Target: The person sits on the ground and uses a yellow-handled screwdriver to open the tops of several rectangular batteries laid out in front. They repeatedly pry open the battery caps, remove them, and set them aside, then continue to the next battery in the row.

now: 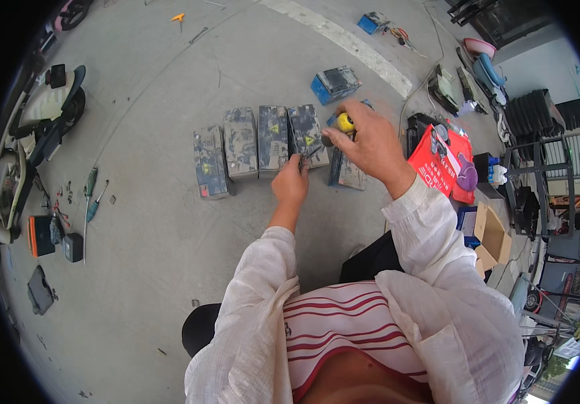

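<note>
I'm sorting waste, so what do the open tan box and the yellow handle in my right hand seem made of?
Open tan box: likely cardboard, matt, with thin folding flaps. Yellow handle: probably smooth plastic, judging by its bright colour and rounded end, though rubber is possible.

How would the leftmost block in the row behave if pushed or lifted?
The leftmost block is likely stiff, given its straight edges and boxy form. Its flat faces should make it slide rather than roll. Probably heavy for its size, if its battery-like look holds; weight itself isn't visible.
</note>
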